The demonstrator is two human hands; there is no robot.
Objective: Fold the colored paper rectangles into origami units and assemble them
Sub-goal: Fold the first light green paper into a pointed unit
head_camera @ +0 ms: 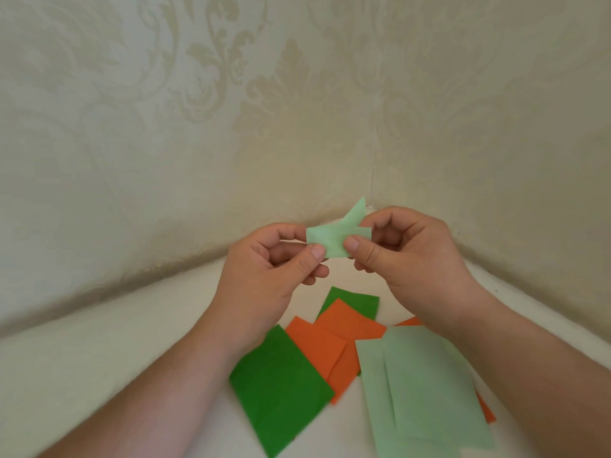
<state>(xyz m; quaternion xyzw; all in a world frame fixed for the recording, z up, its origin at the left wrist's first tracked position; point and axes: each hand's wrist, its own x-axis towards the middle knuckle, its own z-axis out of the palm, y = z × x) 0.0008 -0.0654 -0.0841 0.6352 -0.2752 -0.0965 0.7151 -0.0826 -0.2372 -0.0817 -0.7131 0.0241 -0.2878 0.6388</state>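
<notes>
Both hands pinch one folded unit.
Left hand [264, 262] and right hand [406, 256] grip light-green paper [334, 241] above loose sheets [281, 391] on counter [115, 358].

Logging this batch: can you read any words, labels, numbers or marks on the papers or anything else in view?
None. The folded light green paper held by the left hand and right hand is blank, as are the dark green, orange and light green sheets. The wallpaper shows only a floral pattern.
</notes>
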